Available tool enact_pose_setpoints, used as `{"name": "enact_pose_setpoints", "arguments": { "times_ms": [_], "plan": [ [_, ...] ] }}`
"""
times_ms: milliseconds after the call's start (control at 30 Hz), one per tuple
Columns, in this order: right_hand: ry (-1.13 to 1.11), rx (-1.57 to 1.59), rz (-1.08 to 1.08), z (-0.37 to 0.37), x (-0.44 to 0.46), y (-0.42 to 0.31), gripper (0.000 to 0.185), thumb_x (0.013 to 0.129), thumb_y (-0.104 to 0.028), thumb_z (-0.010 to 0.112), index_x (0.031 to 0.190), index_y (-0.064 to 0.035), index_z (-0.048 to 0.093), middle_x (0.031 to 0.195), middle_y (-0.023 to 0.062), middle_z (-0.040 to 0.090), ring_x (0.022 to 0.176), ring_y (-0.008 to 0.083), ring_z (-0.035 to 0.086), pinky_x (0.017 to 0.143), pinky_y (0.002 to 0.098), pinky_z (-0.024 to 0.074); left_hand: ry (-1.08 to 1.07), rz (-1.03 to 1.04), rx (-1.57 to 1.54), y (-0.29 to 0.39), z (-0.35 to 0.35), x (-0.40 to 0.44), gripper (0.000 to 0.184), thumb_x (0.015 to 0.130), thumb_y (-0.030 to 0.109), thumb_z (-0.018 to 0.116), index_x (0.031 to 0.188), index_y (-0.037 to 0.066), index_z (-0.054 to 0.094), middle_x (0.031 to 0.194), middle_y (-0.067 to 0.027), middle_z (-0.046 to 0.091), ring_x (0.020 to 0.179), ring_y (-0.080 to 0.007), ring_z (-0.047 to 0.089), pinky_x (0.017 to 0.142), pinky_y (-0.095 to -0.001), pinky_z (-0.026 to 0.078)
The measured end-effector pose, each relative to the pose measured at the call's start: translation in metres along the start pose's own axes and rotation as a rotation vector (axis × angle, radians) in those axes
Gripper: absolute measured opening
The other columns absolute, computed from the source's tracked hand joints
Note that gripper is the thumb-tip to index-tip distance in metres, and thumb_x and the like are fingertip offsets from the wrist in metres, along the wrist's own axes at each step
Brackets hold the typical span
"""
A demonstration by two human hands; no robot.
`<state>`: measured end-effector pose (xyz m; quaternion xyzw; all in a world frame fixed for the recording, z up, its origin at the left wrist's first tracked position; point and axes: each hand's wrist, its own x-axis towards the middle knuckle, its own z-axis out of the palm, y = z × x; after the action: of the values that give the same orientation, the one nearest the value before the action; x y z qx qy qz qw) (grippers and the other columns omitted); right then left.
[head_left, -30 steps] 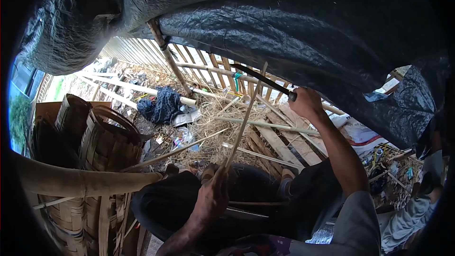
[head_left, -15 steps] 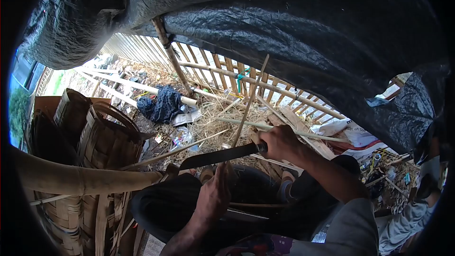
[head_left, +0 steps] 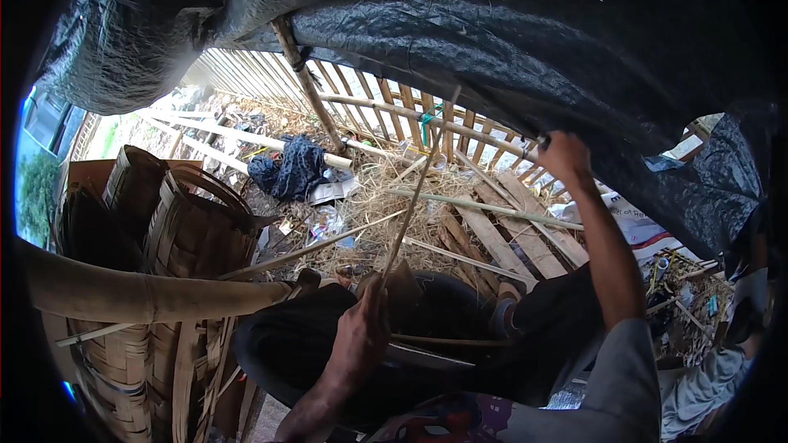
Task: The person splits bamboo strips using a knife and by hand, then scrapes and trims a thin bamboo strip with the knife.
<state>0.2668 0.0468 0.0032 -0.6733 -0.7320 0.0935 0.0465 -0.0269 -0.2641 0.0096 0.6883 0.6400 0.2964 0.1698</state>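
My left hand (head_left: 359, 335) is closed around the lower end of a long thin bamboo strip (head_left: 417, 189), which rises upright and leans slightly right above my lap. Raised at the right, my right hand (head_left: 565, 156) is wrapped round the handle of a large knife (head_left: 542, 141). Its dark blade barely stands out against the black sheet behind it, and it is apart from the strip. Beneath my hands are my dark-clothed legs, with a foot (head_left: 506, 312) partly showing.
Woven bamboo baskets (head_left: 197, 226) and a thick horizontal bamboo pole (head_left: 156, 299) are at the left. Wooden planks (head_left: 492, 234), shavings (head_left: 373, 205) and a dark cloth (head_left: 289, 168) lie ahead. A slatted fence (head_left: 394, 115) and black plastic sheet (head_left: 509, 49) stand beyond. Another person's clothed leg (head_left: 710, 385) shows lower right.
My right hand swung the knife down across the strip near my left hand, then lifted it back up to the right. My left hand has stayed on the strip.
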Motion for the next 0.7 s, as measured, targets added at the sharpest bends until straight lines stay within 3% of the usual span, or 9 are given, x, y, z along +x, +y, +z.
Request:
{"name": "enact_pose_setpoints", "arguments": {
  "times_ms": [133, 267, 333, 367, 433, 533, 600, 667, 700],
  "plan": [
    [0.023, 0.064, 0.117, 0.027, -0.002, 0.037, 0.036, 0.078, -0.033, 0.067, 0.097, -0.0019, 0.067, 0.097, 0.0218, 0.067, 0.094, 0.0368, 0.065, 0.083, 0.0441, 0.0519, 0.049, -0.140, -0.057, 0.013, -0.007, 0.023, 0.037, 0.094, 0.004, 0.050, 0.129, -0.001, 0.042, 0.089, -0.0269, 0.063, 0.073, -0.0455, 0.063, 0.058, -0.0489, 0.051],
    [0.285, 0.457, -0.024, 0.045, -0.019, 0.013, 0.036, 0.079, -0.030, 0.068, 0.090, 0.0039, 0.064, 0.087, 0.0239, 0.066, 0.085, 0.0387, 0.065, 0.077, 0.0461, 0.0491, 0.048, -0.290, -0.106, 0.008, 0.005, 0.029, 0.029, 0.095, 0.009, 0.048, 0.122, -0.001, 0.051, 0.089, -0.0262, 0.063, 0.080, -0.0463, 0.061, 0.067, -0.0493, 0.050],
    [0.052, 0.558, -0.052, 0.030, -0.042, -0.011, 0.034, 0.081, -0.028, 0.068, 0.091, 0.0035, 0.063, 0.082, 0.0212, 0.066, 0.078, 0.0372, 0.065, 0.072, 0.0433, 0.0491, 0.033, -0.260, -0.122, 0.008, 0.005, 0.030, 0.029, 0.095, 0.010, 0.050, 0.122, -0.002, 0.052, 0.087, -0.0247, 0.062, 0.078, -0.0428, 0.062, 0.067, -0.0452, 0.050],
    [0.149, 0.570, -0.249, 0.035, -0.052, -0.015, 0.030, 0.081, -0.027, 0.068, 0.091, 0.0011, 0.064, 0.078, 0.0187, 0.066, 0.075, 0.0356, 0.066, 0.067, 0.0403, 0.0494, -0.029, -0.315, -0.273, 0.013, 0.003, 0.031, 0.028, 0.095, 0.011, 0.050, 0.121, -0.002, 0.052, 0.085, -0.0231, 0.062, 0.076, -0.0400, 0.061, 0.065, -0.0422, 0.049],
    [0.029, 0.423, -0.362, 0.022, -0.073, -0.031, 0.027, 0.078, -0.026, 0.069, 0.094, -0.0049, 0.065, 0.074, 0.0151, 0.066, 0.071, 0.0326, 0.066, 0.066, 0.0413, 0.0506, -0.130, -0.357, -0.622, 0.009, 0.009, 0.032, 0.028, 0.097, 0.013, 0.048, 0.121, -0.002, 0.051, 0.078, -0.0186, 0.059, 0.068, -0.0319, 0.060, 0.061, -0.0352, 0.045],
    [-0.004, 0.331, -0.580, 0.013, -0.098, -0.050, 0.024, 0.070, -0.019, 0.071, 0.089, -0.0061, 0.064, 0.070, 0.0129, 0.065, 0.066, 0.0322, 0.066, 0.060, 0.0405, 0.0507, -0.058, -0.351, -0.771, 0.015, 0.014, 0.032, 0.027, 0.098, 0.014, 0.049, 0.120, -0.003, 0.047, 0.074, -0.0166, 0.059, 0.064, -0.0308, 0.059, 0.060, -0.0364, 0.044],
    [0.089, 0.292, -0.730, 0.016, -0.109, -0.057, 0.026, 0.069, -0.022, 0.071, 0.090, -0.0071, 0.064, 0.070, 0.0127, 0.066, 0.066, 0.0305, 0.066, 0.063, 0.0408, 0.0520, -0.094, -0.339, -0.617, 0.022, 0.012, 0.035, 0.026, 0.097, 0.012, 0.048, 0.118, -0.003, 0.046, 0.076, -0.0174, 0.059, 0.064, -0.0334, 0.059, 0.059, -0.0384, 0.045],
    [-0.066, 0.200, -0.680, 0.028, -0.109, -0.057, 0.029, 0.068, -0.027, 0.072, 0.091, -0.0092, 0.065, 0.070, 0.0117, 0.066, 0.066, 0.0290, 0.067, 0.065, 0.0407, 0.0523, -0.136, -0.328, -0.463, 0.022, 0.015, 0.032, 0.024, 0.097, 0.010, 0.048, 0.117, -0.003, 0.044, 0.077, -0.0183, 0.059, 0.065, -0.0359, 0.059, 0.057, -0.0404, 0.045],
    [-0.065, 0.204, -0.669, 0.027, -0.109, -0.056, 0.029, 0.068, -0.027, 0.072, 0.091, -0.0092, 0.065, 0.070, 0.0117, 0.066, 0.066, 0.0290, 0.067, 0.065, 0.0407, 0.0523, -0.069, -0.193, -0.343, 0.018, 0.021, 0.029, 0.023, 0.095, 0.005, 0.050, 0.117, -0.001, 0.045, 0.070, -0.0169, 0.056, 0.056, -0.0327, 0.056, 0.050, -0.0391, 0.040]
  ]
}}
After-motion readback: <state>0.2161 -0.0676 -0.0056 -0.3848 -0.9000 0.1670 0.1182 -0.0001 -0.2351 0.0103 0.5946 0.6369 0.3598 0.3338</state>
